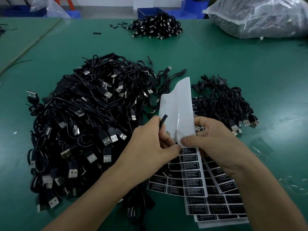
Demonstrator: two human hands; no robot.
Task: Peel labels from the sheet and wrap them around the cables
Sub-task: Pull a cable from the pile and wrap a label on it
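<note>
Label sheet: the label sheet (191,172) is a narrow strip held up in front of the person, above the near part of the green table mat (233,55); its upper part is bare glossy backing (177,105), and its lower part carries a column of black "LED CONTROLLER" labels
Next label: the topmost label (188,150) sits right at both thumb tips
Right hand: the right hand (213,142) pinches the strip, fingers curled behind it and thumb pressed on its front
Left hand: the left hand (150,147) is curled round a thin black cable (164,120) whose end pokes up past the knuckles, with its thumb at the label's left edge; I cannot tell whether a corner is lifted yet
Handling: the labels look thin, limp and sticky, likely to fold onto themselves, so a corner is the best place to take hold; the backing looks slick and floppy; the cable is light and bendy
Spare sheets: more sheets (225,205) lie flat beneath the strip
Cable heaps: a large heap (83,122) lies to the left, a small heap (225,104) to the right, and a far heap (158,25) beyond
Background: a plastic bag (258,17) and a blue bin (150,12)
</note>
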